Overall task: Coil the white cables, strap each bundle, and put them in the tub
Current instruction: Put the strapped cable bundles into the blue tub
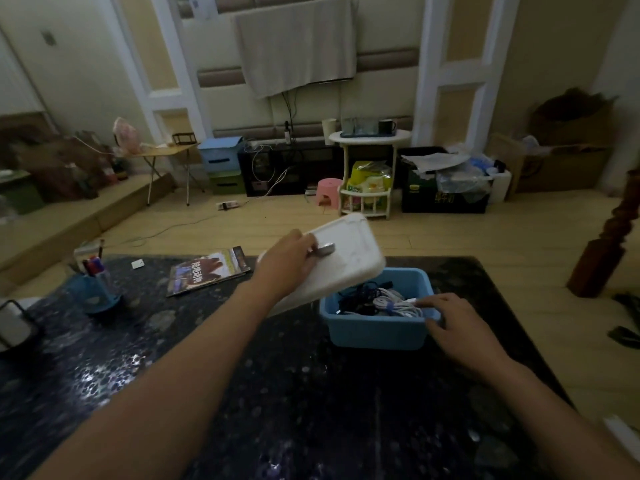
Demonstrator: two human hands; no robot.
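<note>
White cables [398, 303] coiled, strapped, in tub [377, 332]. Left hand [287, 263] grips lid [346, 251] at 10 o'clock; right hand [453, 323] rests open-fingered on rim. Likely only closing left.

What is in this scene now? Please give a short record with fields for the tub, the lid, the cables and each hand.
tub: blue, open, on the dark table
lid: white, tilted above the tub's left side
cables: white coil with a blue strap and black cables inside the tub
left hand: grips the lid's knob
right hand: rests on the tub's right rim, fingers relaxed
</note>
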